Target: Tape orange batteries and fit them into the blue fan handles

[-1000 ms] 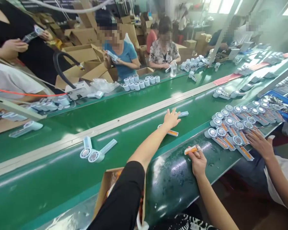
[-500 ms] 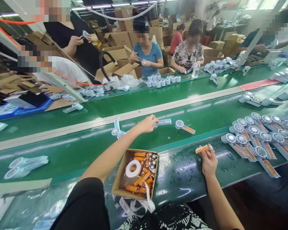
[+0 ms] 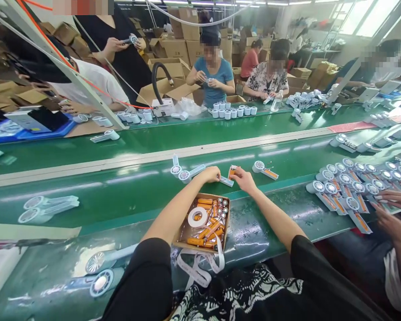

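My left hand [image 3: 212, 174] is closed around a light-blue handheld fan [image 3: 226, 181], whose open handle points right over the green belt; its head is hidden by my fingers. In my right hand [image 3: 244, 179] is an orange battery [image 3: 232, 172] with a white end, held tilted just above the end of that handle. Below my forearms sits a cardboard box [image 3: 177, 243] with orange batteries and a roll of white tape [image 3: 197, 217] in it. A fan with an orange battery in its handle [image 3: 259, 166] lies to the right of my right hand.
Many fans with orange batteries [image 3: 345, 179] are grouped at the right, where another person's hands [image 3: 392, 209] reach in. Loose fans [image 3: 185, 175] lie on the belt [image 3: 137, 178]. Tape strips [image 3: 200, 272] hang from the box. Across the belt several people work.
My right hand has moved left from the table's right side, bringing the battery to the fan in my left hand. Another person's hands have appeared at the right edge. The camera view has shifted.
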